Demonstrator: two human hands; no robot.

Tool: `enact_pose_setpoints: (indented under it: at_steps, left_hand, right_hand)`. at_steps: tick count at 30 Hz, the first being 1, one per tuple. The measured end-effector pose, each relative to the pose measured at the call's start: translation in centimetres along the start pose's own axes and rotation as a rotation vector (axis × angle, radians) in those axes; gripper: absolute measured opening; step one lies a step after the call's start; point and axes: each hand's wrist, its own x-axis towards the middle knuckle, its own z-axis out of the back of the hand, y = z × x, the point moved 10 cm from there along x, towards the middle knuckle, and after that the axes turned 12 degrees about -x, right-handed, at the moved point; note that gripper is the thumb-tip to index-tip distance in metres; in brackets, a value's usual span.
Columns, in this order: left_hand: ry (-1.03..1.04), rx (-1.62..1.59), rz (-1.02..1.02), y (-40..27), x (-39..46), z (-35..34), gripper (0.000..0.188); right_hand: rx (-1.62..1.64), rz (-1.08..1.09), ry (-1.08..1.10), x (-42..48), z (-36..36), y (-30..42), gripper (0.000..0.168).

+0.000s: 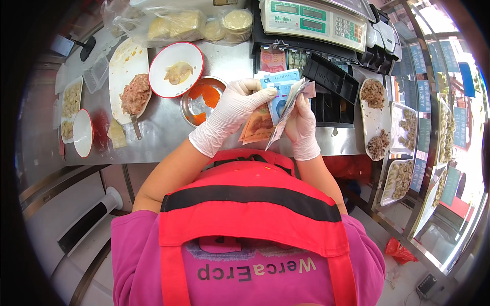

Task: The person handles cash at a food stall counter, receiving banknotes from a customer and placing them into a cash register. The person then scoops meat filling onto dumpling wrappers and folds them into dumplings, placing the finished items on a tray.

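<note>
Several banknotes [281, 100] in blue, orange and pale pink are fanned out between my two gloved hands. My left hand [239, 107], in a white glove, pinches the blue notes between thumb and fingers. Gripping the folded notes from the right is my right hand [302, 124], also gloved. Just beyond the notes, an open cash drawer [335, 120] shows black compartments and more notes, with a black coin tray [331, 76] tilted across it. A metal bowl [184, 103] with orange filling stands left of my left hand.
A white tray of minced meat [116, 76] and red-rimmed bowls [157, 65] are at the left. An electronic scale [287, 28] stands over the drawer, with bagged dough wrappers [180, 26] left of it. Another meat tray [371, 122] and dumpling trays [388, 191] are at the right.
</note>
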Motion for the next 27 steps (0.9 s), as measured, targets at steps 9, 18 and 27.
enact_pose_setpoints:
  at_steps: [9,18,27]
  left_hand:
    - [-0.166,0.129,-0.128,-0.8,-0.1,2.3,0.012]
    - [-0.252,0.152,-0.308,-3.6,-0.7,7.2,0.017]
    - [-0.251,0.217,-0.333,-4.3,-2.7,7.6,0.037]
  right_hand:
    - [-0.471,0.103,-0.151,0.7,1.1,4.1,0.028]
    - [-1.535,-0.093,0.424,3.2,-1.0,7.8,0.024]
    - [-2.059,0.294,0.488,1.1,0.0,3.9,0.015]
